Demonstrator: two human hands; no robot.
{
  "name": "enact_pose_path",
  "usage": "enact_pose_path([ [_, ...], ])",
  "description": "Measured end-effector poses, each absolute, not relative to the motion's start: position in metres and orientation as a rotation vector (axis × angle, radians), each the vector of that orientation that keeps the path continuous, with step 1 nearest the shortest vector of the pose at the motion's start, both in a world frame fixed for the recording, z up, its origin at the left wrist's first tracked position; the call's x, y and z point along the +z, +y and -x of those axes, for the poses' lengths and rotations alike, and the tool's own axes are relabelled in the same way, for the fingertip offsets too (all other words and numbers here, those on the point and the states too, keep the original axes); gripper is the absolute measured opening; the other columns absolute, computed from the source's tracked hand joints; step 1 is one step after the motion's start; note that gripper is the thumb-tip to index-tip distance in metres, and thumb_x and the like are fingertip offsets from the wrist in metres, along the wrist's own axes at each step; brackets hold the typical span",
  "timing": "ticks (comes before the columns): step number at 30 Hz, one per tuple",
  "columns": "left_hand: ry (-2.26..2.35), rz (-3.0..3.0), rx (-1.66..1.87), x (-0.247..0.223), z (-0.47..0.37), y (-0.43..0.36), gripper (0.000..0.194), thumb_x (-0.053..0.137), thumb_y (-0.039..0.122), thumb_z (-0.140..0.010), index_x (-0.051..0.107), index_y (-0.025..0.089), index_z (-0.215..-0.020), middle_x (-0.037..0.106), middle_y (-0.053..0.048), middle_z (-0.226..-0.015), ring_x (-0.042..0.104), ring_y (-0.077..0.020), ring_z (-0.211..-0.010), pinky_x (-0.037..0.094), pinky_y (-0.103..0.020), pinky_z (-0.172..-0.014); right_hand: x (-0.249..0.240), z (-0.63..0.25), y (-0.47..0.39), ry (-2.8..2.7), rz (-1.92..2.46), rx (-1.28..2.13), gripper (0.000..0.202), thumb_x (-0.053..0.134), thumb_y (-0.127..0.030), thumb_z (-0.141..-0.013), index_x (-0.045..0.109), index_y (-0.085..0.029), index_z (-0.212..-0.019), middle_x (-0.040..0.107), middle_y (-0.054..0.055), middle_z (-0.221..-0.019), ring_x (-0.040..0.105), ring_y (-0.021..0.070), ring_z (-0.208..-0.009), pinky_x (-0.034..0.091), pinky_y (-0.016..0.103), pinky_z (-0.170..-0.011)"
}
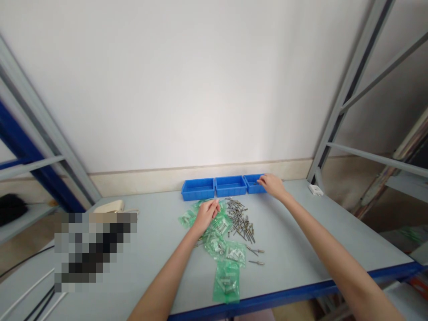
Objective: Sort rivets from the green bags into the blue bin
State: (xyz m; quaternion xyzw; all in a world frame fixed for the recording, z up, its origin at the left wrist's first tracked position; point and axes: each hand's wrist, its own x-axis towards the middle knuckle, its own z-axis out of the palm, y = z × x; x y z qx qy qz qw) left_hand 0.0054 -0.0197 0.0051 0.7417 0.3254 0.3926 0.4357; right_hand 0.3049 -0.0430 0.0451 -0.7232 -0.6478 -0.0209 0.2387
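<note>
My right hand (271,185) reaches over the right blue bin (256,189), its fingers pinched together. Something small and dark shows by the fingertips, but I cannot tell if it is held. My left hand (207,214) rests over green plastic bags (219,243) with its fingers curled closed; what they hold, if anything, is hidden. Small metal pieces show through the bags. Just right of them lies a loose pile of metal pins that look like blind rivets (241,220). One separate rivet (257,263) lies nearer the front, beside a bag (226,283) at the table edge.
The left blue bin (198,195) and middle blue bin (230,191) stand against the wall in line with the right one. A white box (110,206) and cables are at the left. A small white socket (315,190) sits far right. Metal posts frame both sides.
</note>
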Motion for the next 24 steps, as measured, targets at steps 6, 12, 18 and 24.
enact_pose_path([
  [6, 0.784, -1.892, 0.926, 0.004, -0.008, -0.022, 0.047, 0.036, 0.053, -0.085, 0.050, 0.016, -0.061, 0.037, 0.006, -0.039, 0.033, -0.0085, -0.037, 0.028, -0.022, -0.045, 0.000, -0.267, -0.068, -2.177, 1.694, 0.235, 0.017, 0.064, -0.034, -0.075, 0.067, -0.021, -0.087, 0.061, 0.006, -0.095, 0.053, 0.0220, -0.094, 0.038, 0.030, -0.079],
  [12, 0.816, -1.907, 0.927, 0.004, -0.007, -0.022, 0.046, 0.036, 0.052, -0.086, 0.050, 0.016, -0.061, 0.038, 0.006, -0.040, 0.033, -0.0085, -0.037, 0.028, -0.021, -0.045, -0.010, -0.259, -0.071, -1.994, 1.714, 0.276, 0.016, 0.060, -0.033, -0.078, 0.067, -0.018, -0.078, 0.065, 0.005, -0.088, 0.055, 0.0195, -0.086, 0.038, 0.028, -0.075],
  [18, 0.796, -2.004, 0.863, 0.004, -0.008, -0.024, 0.043, 0.034, 0.048, -0.088, 0.052, 0.016, -0.065, 0.040, 0.006, -0.041, 0.036, -0.0087, -0.039, 0.032, -0.021, -0.049, 0.005, -0.247, -0.075, -2.006, 1.740, 0.111, 0.018, 0.059, -0.036, -0.079, 0.067, -0.021, -0.083, 0.067, 0.004, -0.091, 0.055, 0.0218, -0.090, 0.035, 0.030, -0.077],
  [24, 0.802, -2.028, 0.844, 0.006, -0.007, -0.027, 0.043, 0.033, 0.047, -0.089, 0.052, 0.016, -0.066, 0.041, 0.006, -0.042, 0.038, -0.0092, -0.040, 0.033, -0.021, -0.051, -0.004, -0.252, -0.080, -2.017, 1.838, 0.229, 0.016, 0.065, -0.037, -0.074, 0.069, -0.023, -0.081, 0.063, 0.004, -0.102, 0.053, 0.0222, -0.096, 0.035, 0.031, -0.079],
])
